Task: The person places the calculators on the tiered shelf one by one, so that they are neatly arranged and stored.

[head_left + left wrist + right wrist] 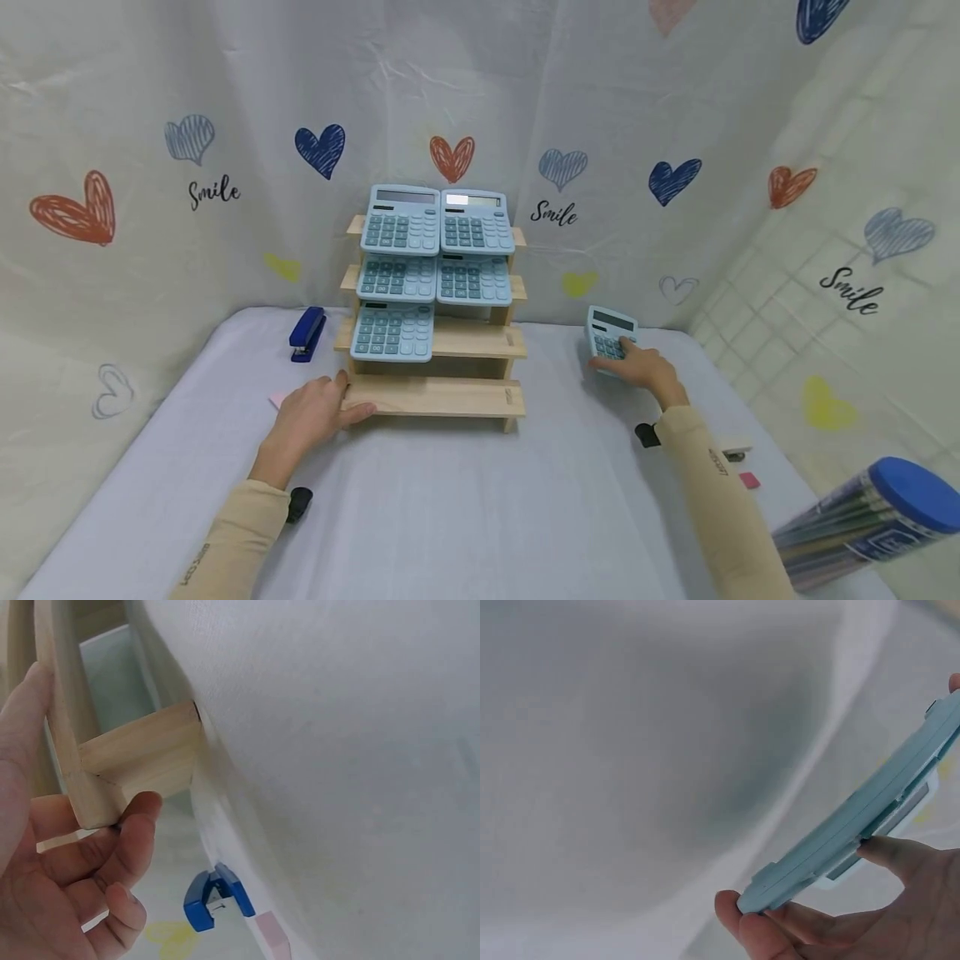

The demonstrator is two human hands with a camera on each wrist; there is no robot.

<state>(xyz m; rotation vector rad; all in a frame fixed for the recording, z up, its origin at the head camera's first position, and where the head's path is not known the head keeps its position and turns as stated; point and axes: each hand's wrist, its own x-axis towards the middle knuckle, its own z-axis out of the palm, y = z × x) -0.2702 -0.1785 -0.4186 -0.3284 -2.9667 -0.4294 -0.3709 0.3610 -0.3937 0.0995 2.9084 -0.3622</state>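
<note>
A stepped wooden rack (pixel 480 340) stands at the middle back of the table and carries several light blue calculators (pixel 401 220). My left hand (pixel 315 411) grips the rack's lowest left corner (pixel 112 776), thumb on top and fingers curled under the shelf. To the right, my right hand (pixel 636 364) holds another light blue calculator (pixel 609 333) by its lower end, tilted up off the table. In the right wrist view the calculator (pixel 859 821) shows edge-on, with fingers (pixel 780 926) beneath it.
A blue stapler (pixel 307 333) lies left of the rack near the back wall, seen also in the left wrist view as the stapler (pixel 216 898). A pink note (pixel 277 401) lies by my left hand. A blue-lidded tube (pixel 870 517) and small erasers (pixel 748 479) sit at the right.
</note>
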